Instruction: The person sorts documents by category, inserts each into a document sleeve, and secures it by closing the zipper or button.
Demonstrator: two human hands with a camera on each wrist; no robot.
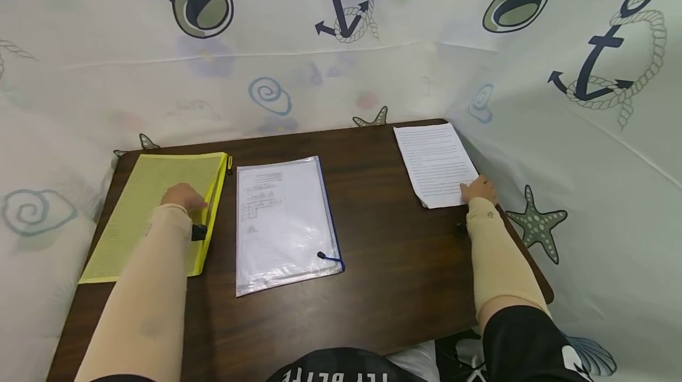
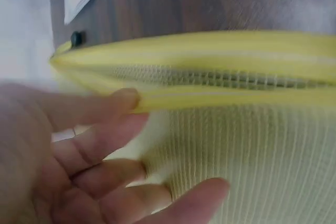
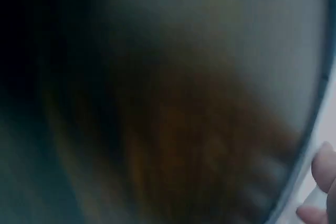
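My left hand (image 1: 183, 197) is at the right edge of a yellow mesh zip pouch (image 1: 122, 216) on the table's left side. Close up in the left wrist view, the thumb and a finger pinch the yellow rim, and the pouch mouth gapes between its two edges. Over on the right, my right hand (image 1: 479, 190) grips the lower right edge of a stack of lined, written paper sheets (image 1: 434, 163), thumb on top. The right wrist view is dark and blurred; only fingertips (image 3: 324, 169) show at its right edge.
A clear document pouch (image 1: 288, 222) with a blue zip edge and printed sheets inside lies mid-table. The dark wooden table (image 1: 383, 287) meets a patterned curtain (image 1: 319, 92) at its back and sides. The person's lap is at the front edge.
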